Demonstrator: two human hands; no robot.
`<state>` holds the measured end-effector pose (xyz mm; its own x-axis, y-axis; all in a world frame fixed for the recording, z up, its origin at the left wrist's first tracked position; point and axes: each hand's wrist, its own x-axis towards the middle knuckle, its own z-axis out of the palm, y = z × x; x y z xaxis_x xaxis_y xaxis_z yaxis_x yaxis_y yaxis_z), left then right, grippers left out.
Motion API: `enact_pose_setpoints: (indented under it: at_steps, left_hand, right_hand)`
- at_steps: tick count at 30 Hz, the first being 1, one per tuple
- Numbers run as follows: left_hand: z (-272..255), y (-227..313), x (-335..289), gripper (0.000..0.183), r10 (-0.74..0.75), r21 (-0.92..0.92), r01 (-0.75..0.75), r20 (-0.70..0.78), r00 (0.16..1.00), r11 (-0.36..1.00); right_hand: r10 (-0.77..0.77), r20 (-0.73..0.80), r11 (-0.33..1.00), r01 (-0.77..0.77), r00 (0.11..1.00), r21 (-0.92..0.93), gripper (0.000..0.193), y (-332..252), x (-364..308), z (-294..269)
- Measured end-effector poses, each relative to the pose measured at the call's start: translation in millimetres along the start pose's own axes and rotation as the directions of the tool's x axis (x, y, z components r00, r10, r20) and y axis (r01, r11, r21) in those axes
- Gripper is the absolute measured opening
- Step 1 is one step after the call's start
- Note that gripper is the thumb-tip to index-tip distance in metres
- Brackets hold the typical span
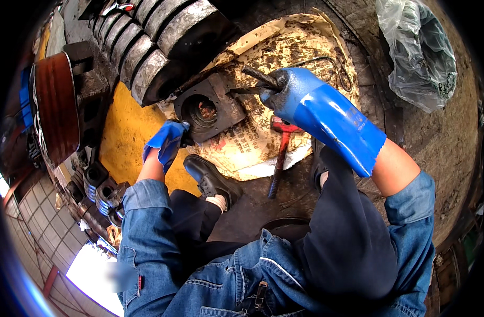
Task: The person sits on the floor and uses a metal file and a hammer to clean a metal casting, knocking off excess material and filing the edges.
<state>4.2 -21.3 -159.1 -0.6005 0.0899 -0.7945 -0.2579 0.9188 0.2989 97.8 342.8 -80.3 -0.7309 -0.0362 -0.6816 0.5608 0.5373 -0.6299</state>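
Observation:
My right hand (295, 95), in a long blue glove, is closed round a dark ribbed metal bar (259, 75) whose end sticks out past the fist. A thin, flat dark blade (244, 91) also juts from that fist toward the block; whether the two are one tool I cannot tell. A greasy square metal block (223, 108) with a round bore lies on a stained paper sheet, debris visible inside the bore. At its near left corner my left hand (170, 136), also gloved in blue, has its fingers closed on the edge.
A red-headed hammer (281, 153) lies on the stained sheet (300, 39) between my feet. A bent wire (340, 68) rests at its far right. Heavy ribbed metal cylinders (147, 47) and a yellow surface (123, 137) are at left. A clear plastic bag (416, 58) stands far right.

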Motion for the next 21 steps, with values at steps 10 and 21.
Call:
enact_pose_setpoints:
  at_steps: [10, 21]
  left_hand:
    - [2.4, 8.7, -8.7, 0.034, -0.01, -0.133, 0.012, 0.012, 1.0, 0.991]
    - [-6.3, -6.8, 2.7, 0.035, 0.02, 0.207, -0.023, 0.014, 1.0, 0.978]
  right_hand:
    - [-0.11, 0.012, 0.967, 0.109, 0.994, -0.231, 0.016, 2.1, 4.2, 30.3]
    - [-0.404, -0.024, 0.819, 0.35, 0.914, -0.454, 0.044, 37.9, -1.9, 35.5]
